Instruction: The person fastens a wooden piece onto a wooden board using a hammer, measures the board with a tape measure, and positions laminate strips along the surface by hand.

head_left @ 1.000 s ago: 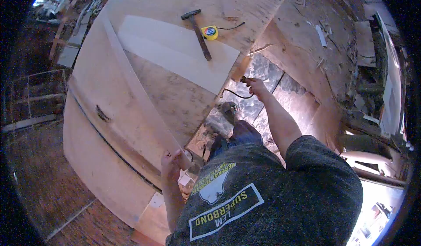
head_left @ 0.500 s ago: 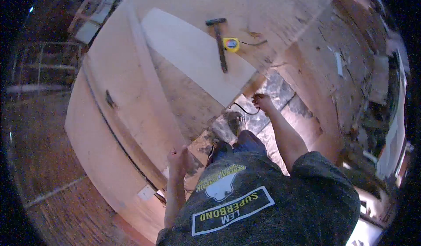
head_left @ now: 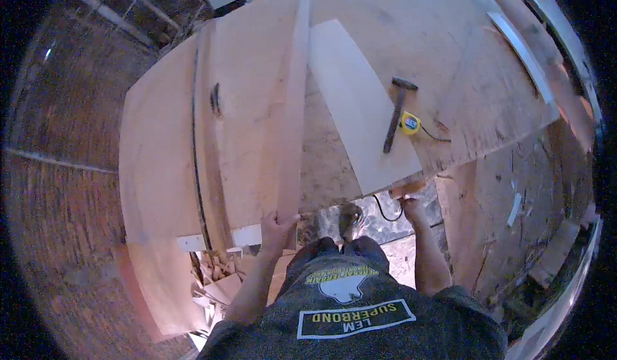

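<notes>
My left hand (head_left: 278, 230) is closed on the near end of a long, thin wooden board (head_left: 292, 129), its thumb and fingers on either side. The board lies across the plywood sheet (head_left: 250, 122). Below the sheet's front edge, my right hand (head_left: 411, 208) is closed beside a brown wooden piece (head_left: 408, 189); what its fingers hold is hidden. A black cord (head_left: 380, 211) loops down by that hand. Above it, a hammer (head_left: 396, 119) lies partly over a pale tapered panel (head_left: 360, 103). A yellow tape measure (head_left: 410, 123) touches the hammer's handle.
At lower left, wood offcuts (head_left: 215, 276) are heaped beneath the worktop. A dark curved handle-like piece (head_left: 215, 98) rests on the plywood at left. Another pale strip (head_left: 522, 57) lies at far right. My foot (head_left: 348, 219) is on the floor below the front edge.
The view has turned and shifted, so the worktop appears rotated. My left hand stays at the board's near end, and my right hand stays beside the cord and brown wooden piece.
</notes>
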A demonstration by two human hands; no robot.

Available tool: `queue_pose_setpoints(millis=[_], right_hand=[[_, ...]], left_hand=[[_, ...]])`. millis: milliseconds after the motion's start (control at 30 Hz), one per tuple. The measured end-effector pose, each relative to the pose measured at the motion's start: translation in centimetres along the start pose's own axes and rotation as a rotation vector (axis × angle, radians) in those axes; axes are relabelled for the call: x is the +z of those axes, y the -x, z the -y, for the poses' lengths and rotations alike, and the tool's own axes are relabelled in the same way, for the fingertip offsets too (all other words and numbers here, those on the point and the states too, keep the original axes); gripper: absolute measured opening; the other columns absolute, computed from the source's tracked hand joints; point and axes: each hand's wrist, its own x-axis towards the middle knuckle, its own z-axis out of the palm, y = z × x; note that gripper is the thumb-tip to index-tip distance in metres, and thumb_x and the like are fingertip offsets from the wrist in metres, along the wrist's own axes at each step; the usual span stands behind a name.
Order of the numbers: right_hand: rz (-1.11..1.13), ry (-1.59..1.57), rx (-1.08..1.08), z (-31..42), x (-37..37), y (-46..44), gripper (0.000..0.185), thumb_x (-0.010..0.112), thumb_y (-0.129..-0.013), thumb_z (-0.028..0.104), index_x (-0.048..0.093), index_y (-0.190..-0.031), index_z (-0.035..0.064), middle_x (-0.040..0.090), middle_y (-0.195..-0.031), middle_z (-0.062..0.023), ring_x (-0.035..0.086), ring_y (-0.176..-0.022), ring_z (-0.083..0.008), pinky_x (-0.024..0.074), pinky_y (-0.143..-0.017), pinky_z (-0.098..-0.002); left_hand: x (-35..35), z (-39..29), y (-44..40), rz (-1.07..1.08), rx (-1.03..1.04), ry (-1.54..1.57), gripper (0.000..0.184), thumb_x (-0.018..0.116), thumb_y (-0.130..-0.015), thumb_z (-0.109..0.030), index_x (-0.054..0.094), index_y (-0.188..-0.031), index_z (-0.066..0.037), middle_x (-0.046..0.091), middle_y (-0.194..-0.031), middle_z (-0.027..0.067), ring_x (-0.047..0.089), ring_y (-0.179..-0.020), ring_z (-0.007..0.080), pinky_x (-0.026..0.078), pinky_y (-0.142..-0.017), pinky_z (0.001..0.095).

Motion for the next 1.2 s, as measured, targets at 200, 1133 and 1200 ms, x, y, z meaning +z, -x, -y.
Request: queue_pose_setpoints(millis=[200,1133,1200], right_hand=[[-0.198,-0.024,-0.191,13.8,-5.5,2.8,0.028,0.064,-0.092,0.025,0.068,-0.107,0.0014,0.071,-0.091,-0.0210,0.071,-0.084,-0.0309,0.0545,-0.074,-0.0411],[0.081,-0.641,-0.366,53.3,23.7,10.2,0.066,0.062,-0.097,0.024,0.030,-0.150,0.0018,0.064,-0.120,-0.0235,0.065,-0.105,-0.0277,0.0529,-0.086,-0.0385],[0.079,-0.627,-0.394,51.4,22.6,9.2,0.064,0.061,-0.098,0.019,0.028,-0.150,-0.0005,0.065,-0.111,-0.0186,0.063,-0.097,-0.0198,0.0543,-0.079,-0.0336]], left_hand=[[-2.6,2.1,0.4,-0.076,0.076,-0.014,0.039,0.080,-0.079,-0.025,0.066,-0.101,0.004,0.071,-0.092,0.0130,0.068,-0.083,0.0230,0.054,-0.075,0.0367],[-29.7,7.1,0.9,-0.216,0.346,0.135,0.027,0.070,-0.086,-0.010,0.064,-0.110,0.000,0.062,-0.099,0.0098,0.060,-0.085,0.0277,0.050,-0.079,0.0338],[-33.9,3.0,3.0,-0.244,0.521,0.181,0.013,0.075,-0.081,-0.009,0.068,-0.091,-0.006,0.062,-0.091,0.0067,0.059,-0.079,0.0164,0.050,-0.069,0.0274]])
